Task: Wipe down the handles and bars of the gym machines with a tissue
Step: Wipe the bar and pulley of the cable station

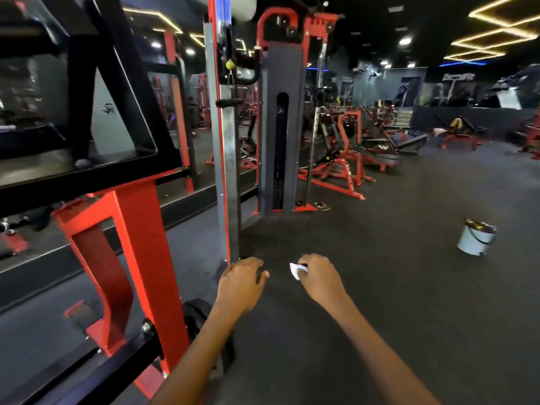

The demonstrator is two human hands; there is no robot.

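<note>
So the tissue (297, 270) is a small white scrunched bit, pinched in the right hand (318, 280), fingers curled around it with just a corner poking out on the left side. It's up in the air over the dark rubber floor (394, 302), not touching any machine. The left hand (241, 283) is just beside it, palm down, fingers loosely bent and holding nothing, hovering near the base of the grey upright post (226, 176) with the red edge. Can't tell if the fingertips actually touch the post.

Left of the hands there's a chunky red machine frame (140, 244) with black bars running across it, and a mirror wall behind. Further back, past the post, sits a grey weight-stack tower (282, 135) with a red frame on top. A short black handle (229, 103) sticks out of the post up high.

Off to the right, well apart from everything, a white bucket (476, 238) stands on the floor. Far end of the room is rows of red and black machines (350, 147), pretty blurry.
</note>
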